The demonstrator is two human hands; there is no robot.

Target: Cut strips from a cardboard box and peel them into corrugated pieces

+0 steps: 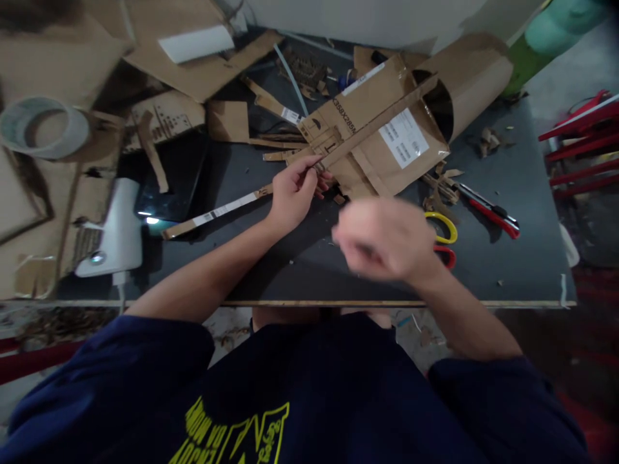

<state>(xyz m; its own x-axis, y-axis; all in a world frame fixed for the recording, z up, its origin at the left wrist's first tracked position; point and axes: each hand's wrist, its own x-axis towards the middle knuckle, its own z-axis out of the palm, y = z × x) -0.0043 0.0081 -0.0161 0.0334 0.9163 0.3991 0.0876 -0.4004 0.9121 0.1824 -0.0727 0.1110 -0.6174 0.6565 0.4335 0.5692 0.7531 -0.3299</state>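
My left hand [296, 193] is closed on the near end of a thin cardboard strip [382, 120], pinched between thumb and fingers. The strip slants up to the right above a flat piece of printed cardboard [362, 90] with a white barcode label [403, 136]. My right hand [384, 238] hovers over the table's front, smeared by motion; its fingers look curled, but whether they hold anything is unclear. Just beyond it lie scissors with a yellow and a red handle loop [445, 227], partly hidden by the hand. A long cardboard strip with a white label [227, 209] lies beside my left forearm.
A red box cutter [493, 211] rests at the right, near cardboard scraps [491, 140]. A cardboard tube [476, 80] lies at the back right. On the left are a tape roll [77, 132], a white device with a cable [118, 225], a dark phone-like slab [181, 174] and more cardboard.
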